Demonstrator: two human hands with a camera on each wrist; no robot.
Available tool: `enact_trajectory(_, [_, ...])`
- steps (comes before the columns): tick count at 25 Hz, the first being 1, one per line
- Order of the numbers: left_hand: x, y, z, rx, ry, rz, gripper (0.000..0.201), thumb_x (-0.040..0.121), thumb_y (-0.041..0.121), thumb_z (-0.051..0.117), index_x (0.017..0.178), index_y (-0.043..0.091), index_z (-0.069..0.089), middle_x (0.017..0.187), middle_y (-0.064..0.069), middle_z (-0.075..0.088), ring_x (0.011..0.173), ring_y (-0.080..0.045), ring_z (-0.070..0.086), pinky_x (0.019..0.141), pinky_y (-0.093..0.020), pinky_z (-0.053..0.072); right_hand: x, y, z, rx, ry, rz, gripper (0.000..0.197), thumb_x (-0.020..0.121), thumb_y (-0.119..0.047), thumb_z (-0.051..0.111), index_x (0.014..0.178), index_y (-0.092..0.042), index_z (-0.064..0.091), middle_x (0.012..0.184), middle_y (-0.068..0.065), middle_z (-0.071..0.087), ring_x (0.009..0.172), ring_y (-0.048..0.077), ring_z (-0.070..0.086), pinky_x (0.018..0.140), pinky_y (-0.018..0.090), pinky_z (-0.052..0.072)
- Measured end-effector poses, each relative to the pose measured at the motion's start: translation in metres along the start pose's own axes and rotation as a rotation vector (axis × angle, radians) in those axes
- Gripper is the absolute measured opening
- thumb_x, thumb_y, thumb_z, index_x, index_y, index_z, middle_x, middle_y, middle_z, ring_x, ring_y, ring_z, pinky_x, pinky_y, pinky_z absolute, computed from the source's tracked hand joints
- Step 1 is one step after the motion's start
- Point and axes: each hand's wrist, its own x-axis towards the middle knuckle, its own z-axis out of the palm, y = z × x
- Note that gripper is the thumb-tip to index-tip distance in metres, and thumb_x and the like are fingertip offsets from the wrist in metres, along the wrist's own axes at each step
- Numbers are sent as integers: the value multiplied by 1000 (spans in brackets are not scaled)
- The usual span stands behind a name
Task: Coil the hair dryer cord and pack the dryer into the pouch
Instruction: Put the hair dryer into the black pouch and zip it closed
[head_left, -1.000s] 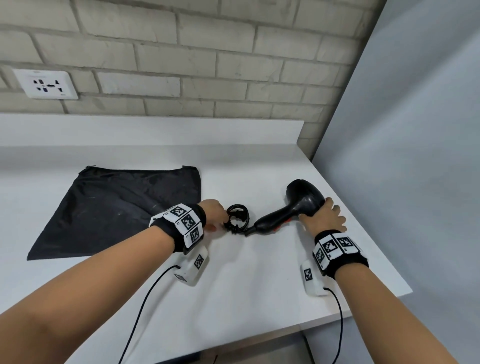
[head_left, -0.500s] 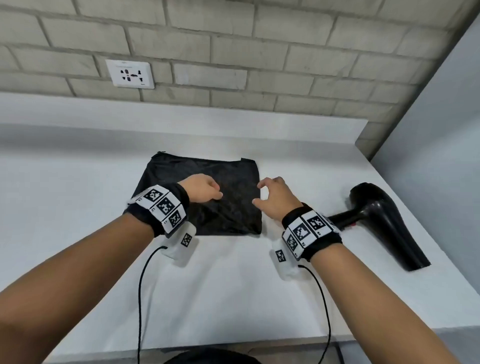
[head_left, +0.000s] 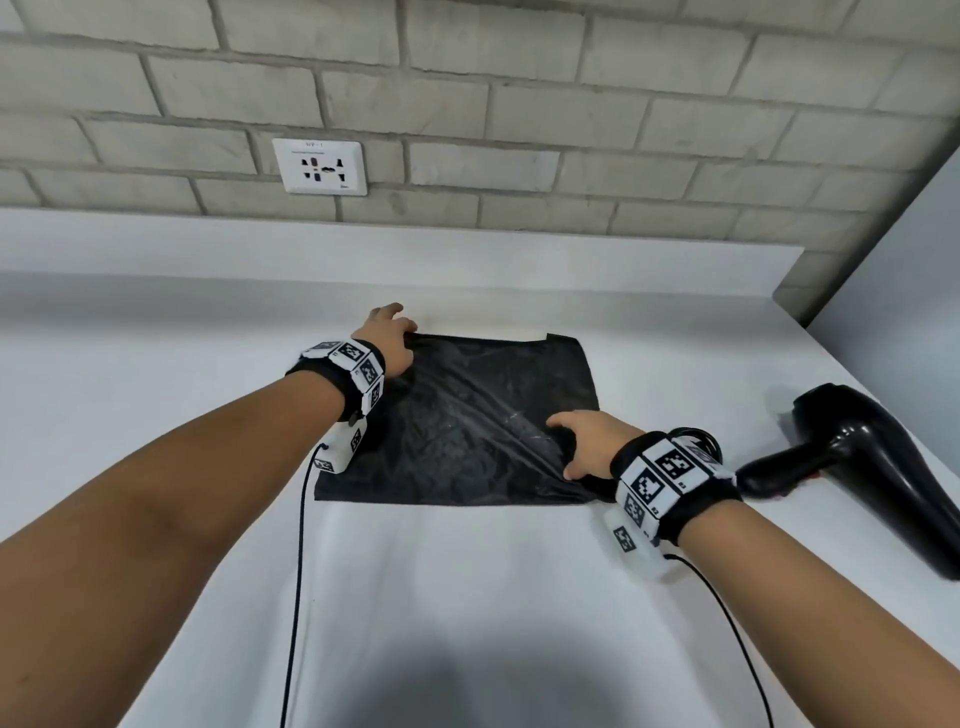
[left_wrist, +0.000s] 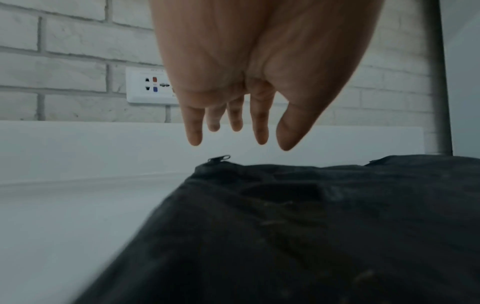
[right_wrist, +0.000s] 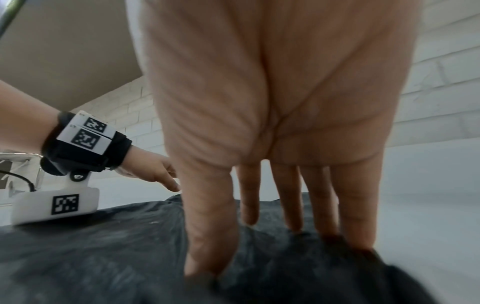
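Note:
A flat black pouch (head_left: 457, 415) lies on the white counter (head_left: 467, 597). My left hand (head_left: 387, 332) hovers at its far left corner with straight fingers (left_wrist: 261, 123) just above the zipper pull (left_wrist: 219, 158), touching nothing. At the near right edge my right hand (head_left: 576, 447) pinches the fabric between thumb (right_wrist: 207, 236) and fingers, raising a crease across the pouch (right_wrist: 103, 257). The black hair dryer (head_left: 857, 467) lies on the counter to the right, free of both hands. Its coiled cord (head_left: 701, 441) peeks out behind my right wrist.
A white wall socket (head_left: 322, 166) sits in the brick wall above the counter's raised back ledge (head_left: 363, 244). A grey panel (head_left: 909, 286) closes off the right side, close behind the dryer. Thin black cables run from both wrist cameras toward me.
One second ago my left hand held the coiled cord and my right the dryer. Both let go and moved left to the pouch; the right hand now pinches its fabric.

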Motion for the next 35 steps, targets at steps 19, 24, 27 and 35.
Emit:
enact_trajectory(19, [-81, 38, -10, -225, 342, 858, 36, 75, 18, 40, 102, 4, 61, 92, -15, 64, 88, -25, 55, 76, -24, 38, -10, -28, -7, 143, 726, -153, 73, 81, -21, 61, 142, -20, 22, 150, 7, 26, 137, 29, 22, 107, 50, 30])
enact_trajectory(24, [-91, 31, -7, -303, 362, 885, 27, 82, 28, 41, 109, 28, 47, 92, -9, 58, 82, -14, 49, 71, -22, 42, -8, -33, -12, 175, 972, -148, 35, 81, -21, 61, 116, -17, 56, 127, 7, 53, 121, 31, 41, 101, 48, 30])
enact_trajectory(27, [-97, 30, -7, -252, 327, 798, 41, 85, 46, 39, 121, 29, 48, 108, -4, 56, 90, -9, 53, 78, -25, 43, -10, -35, -19, 210, 974, -262, 16, 83, -15, 58, 95, -12, 67, 99, 8, 69, 96, 33, 57, 92, 46, 39])
enact_trajectory(35, [-96, 50, -16, -446, -34, 489, 24, 92, 27, 53, 70, 19, 57, 62, 7, 54, 55, 1, 49, 63, -23, 37, -16, -43, -10, 154, 853, -445, 39, 85, -10, 39, 117, -13, 60, 108, 11, 69, 93, 34, 60, 83, 48, 48])
